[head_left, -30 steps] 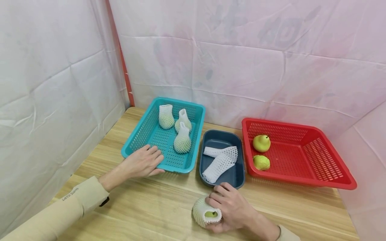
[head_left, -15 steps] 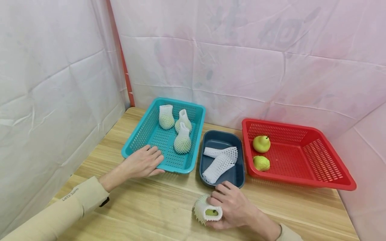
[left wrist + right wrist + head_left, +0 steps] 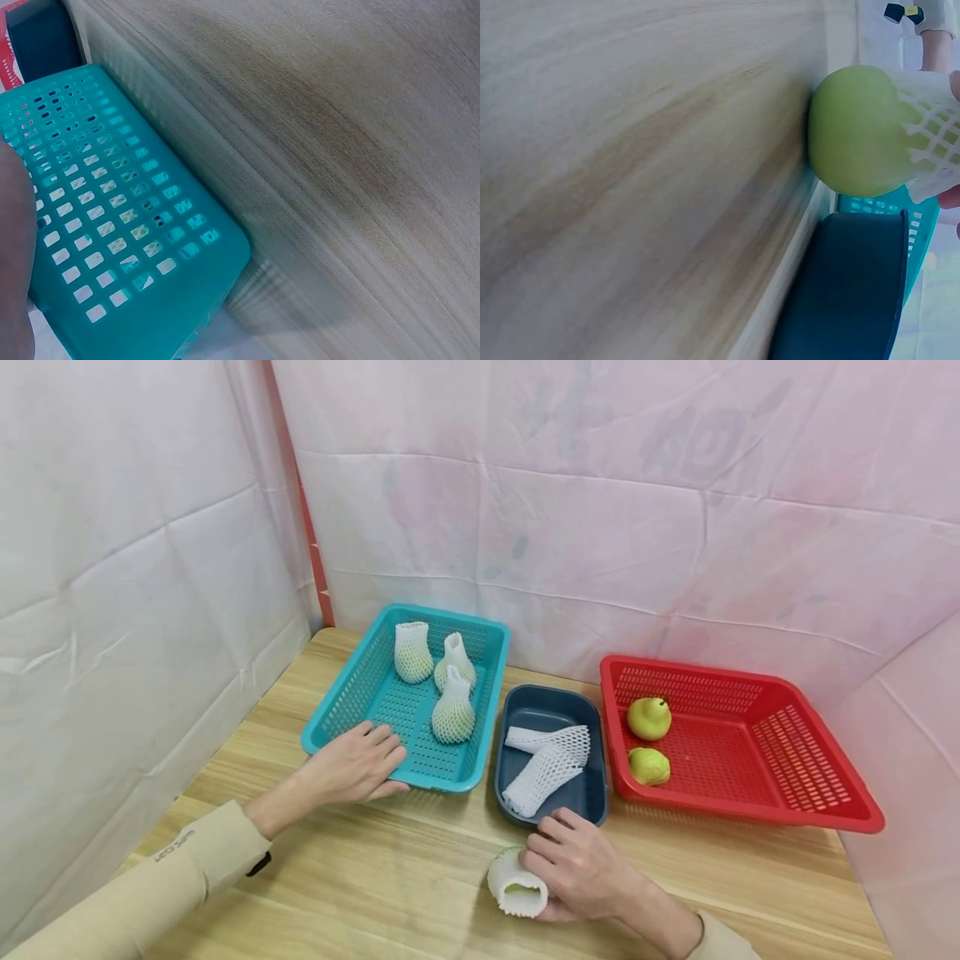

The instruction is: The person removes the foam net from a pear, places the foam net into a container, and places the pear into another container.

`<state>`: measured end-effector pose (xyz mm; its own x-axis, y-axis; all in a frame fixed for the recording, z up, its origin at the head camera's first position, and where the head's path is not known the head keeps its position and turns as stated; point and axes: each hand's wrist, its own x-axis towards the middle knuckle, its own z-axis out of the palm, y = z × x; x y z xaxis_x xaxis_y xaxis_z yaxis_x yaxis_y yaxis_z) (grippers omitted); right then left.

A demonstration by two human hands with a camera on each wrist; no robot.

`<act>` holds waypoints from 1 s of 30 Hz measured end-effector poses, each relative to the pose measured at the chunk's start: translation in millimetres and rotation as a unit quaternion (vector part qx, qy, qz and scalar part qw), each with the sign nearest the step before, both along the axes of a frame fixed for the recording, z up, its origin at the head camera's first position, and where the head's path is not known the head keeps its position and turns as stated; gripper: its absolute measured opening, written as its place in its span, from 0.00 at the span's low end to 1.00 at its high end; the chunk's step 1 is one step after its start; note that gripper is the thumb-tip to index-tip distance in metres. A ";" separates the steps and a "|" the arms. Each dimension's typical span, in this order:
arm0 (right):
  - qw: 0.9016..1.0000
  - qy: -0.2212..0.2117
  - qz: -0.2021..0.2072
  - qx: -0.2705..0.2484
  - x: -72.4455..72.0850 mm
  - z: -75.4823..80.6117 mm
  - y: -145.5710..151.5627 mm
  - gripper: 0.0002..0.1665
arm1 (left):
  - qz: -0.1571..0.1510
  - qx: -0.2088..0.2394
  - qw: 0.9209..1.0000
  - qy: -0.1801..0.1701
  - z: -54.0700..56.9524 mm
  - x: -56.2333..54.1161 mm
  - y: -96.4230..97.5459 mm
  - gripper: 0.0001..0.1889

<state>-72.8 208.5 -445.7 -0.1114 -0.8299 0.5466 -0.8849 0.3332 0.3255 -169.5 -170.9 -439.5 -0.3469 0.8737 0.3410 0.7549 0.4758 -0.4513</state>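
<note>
My right hand (image 3: 581, 868) grips a white foam fruit net (image 3: 522, 893) around a green pear (image 3: 855, 131), low over the table near the front. In the right wrist view the pear's rounded base is bare, right at the tabletop, and the net (image 3: 934, 150) covers its other end. The net's open mouth faces me in the head view. My left hand (image 3: 356, 764) holds the near rim of a teal basket (image 3: 442, 783), fingers curled over it. Inside that basket lie three netted pears (image 3: 453, 714) towards the back and right.
Between the baskets stands a dark blue tray (image 3: 540, 706) with loose foam nets (image 3: 547, 772). To its right, a red basket (image 3: 720, 752) holds two bare pears (image 3: 649, 718) at its left side. Pale cloth walls (image 3: 600, 527) rise behind the table and at both sides.
The foam net's mouth has turned further towards me and extends past the pear's top; the stem, visible before, is now hidden. My right hand has shifted slightly right. The left hand stays put.
</note>
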 end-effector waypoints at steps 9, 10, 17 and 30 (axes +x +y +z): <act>1.000 0.003 0.006 0.004 0.9 10.9 -0.2 0.26 | -0.001 0.002 1.000 0.002 -0.4 -0.1 0.0 0.32; 1.000 0.003 0.005 0.005 0.9 12.7 -0.3 0.25 | -0.001 0.002 1.000 0.003 -0.4 -0.1 0.0 0.33; 1.000 0.025 0.010 -0.006 -3.6 28.6 -0.7 0.18 | 0.000 -0.001 1.000 0.002 1.1 0.6 0.3 0.31; 0.997 0.068 -0.031 0.031 -11.7 62.3 17.5 0.16 | -0.005 0.001 1.000 0.000 0.2 -0.3 0.3 0.31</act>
